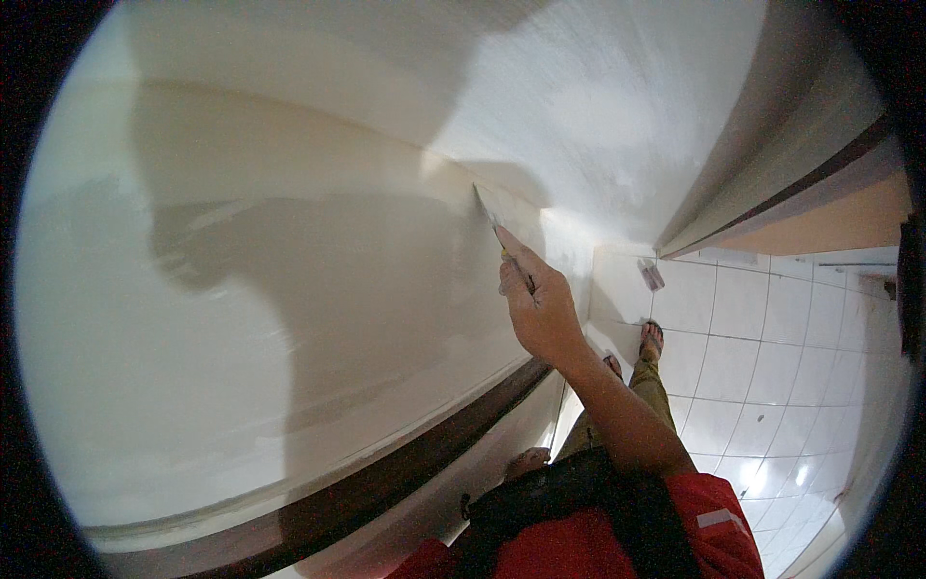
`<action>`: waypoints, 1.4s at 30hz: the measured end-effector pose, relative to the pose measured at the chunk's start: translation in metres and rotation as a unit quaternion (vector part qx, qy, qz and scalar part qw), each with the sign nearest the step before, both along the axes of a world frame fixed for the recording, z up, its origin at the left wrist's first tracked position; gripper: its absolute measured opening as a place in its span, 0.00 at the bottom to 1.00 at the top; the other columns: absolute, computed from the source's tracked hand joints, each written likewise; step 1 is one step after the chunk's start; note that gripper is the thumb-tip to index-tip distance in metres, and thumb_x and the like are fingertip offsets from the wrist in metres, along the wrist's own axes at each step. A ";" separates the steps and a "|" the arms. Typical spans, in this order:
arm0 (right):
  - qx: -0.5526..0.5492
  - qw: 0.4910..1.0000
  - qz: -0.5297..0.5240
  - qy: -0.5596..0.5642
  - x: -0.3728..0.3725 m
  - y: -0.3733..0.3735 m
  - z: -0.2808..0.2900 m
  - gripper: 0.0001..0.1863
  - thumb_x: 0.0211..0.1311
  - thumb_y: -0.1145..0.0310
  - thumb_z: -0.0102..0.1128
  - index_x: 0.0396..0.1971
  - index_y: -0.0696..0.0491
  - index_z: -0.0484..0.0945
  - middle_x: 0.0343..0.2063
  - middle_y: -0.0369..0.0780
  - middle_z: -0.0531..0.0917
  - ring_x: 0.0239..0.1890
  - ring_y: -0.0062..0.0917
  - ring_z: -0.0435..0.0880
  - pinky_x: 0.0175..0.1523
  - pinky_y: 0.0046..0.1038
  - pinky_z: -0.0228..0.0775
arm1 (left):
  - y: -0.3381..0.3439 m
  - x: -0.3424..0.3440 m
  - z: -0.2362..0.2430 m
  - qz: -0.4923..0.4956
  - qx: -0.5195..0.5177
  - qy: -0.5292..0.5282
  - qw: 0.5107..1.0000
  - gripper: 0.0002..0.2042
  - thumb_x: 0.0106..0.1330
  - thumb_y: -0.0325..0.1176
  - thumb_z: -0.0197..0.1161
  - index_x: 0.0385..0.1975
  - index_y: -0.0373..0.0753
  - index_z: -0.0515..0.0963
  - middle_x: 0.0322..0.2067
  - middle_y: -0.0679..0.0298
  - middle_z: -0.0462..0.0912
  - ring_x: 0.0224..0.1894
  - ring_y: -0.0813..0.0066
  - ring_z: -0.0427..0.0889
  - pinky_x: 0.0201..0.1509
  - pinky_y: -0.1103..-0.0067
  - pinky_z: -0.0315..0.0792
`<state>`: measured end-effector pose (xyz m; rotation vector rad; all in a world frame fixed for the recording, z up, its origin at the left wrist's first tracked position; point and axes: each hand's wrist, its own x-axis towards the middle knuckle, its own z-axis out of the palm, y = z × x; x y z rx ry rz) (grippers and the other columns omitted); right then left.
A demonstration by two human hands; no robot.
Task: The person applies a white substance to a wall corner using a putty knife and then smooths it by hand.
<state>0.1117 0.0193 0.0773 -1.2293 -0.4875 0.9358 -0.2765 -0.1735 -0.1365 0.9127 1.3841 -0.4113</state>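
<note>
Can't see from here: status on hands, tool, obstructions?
Right hand gripping scraper, tip by wall corner. Left hand low, partly hidden, grip unclear. Broad shadow across wall; no object seen blocking scraper.

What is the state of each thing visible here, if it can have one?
Right hand: closed around scraper
Scraper: held, blade at the wall
Left hand: partly hidden, grip unclear
Wall: streaked, partly shadowed
Floor: tiled, shiny
Small greyish object: lying on floor
</note>
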 end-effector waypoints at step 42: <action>-0.087 0.906 -0.005 -0.413 0.103 -0.068 0.021 0.22 0.70 0.68 0.58 0.62 0.53 0.75 0.36 0.53 0.85 0.36 0.44 0.87 0.45 0.39 0.78 | -0.028 0.000 -0.096 0.067 0.008 -0.193 0.979 0.22 0.78 0.36 0.51 0.66 0.30 0.69 0.61 0.47 0.77 0.60 0.52 0.80 0.67 0.56 0.75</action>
